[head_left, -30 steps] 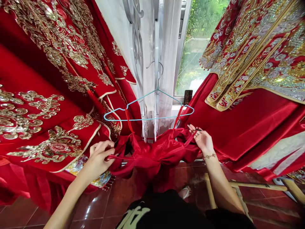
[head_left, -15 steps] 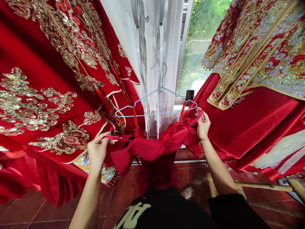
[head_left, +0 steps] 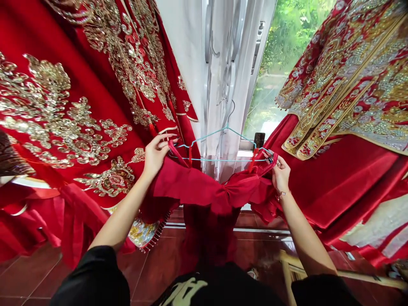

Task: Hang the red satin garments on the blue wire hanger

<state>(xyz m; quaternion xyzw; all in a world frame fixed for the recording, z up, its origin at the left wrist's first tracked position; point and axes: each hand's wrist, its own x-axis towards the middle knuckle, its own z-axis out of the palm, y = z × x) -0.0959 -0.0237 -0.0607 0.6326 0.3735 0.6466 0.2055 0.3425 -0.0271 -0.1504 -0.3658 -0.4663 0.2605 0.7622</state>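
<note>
While both arms stretch forward, the left hand point(head_left: 155, 155) seems to pinch a thin strap point(head_left: 176, 154) of a red satin dress point(head_left: 207, 191), though the fingers partly hide the grip, and the right hand point(head_left: 280, 173) is closed on the other strap point(head_left: 267, 163). The dress hangs just below a teal wire hanger point(head_left: 219, 145), in front of a white sheer curtain point(head_left: 231, 85), between gold-embroidered red robes point(head_left: 95, 123), above a red tile floor point(head_left: 153, 272).
</note>
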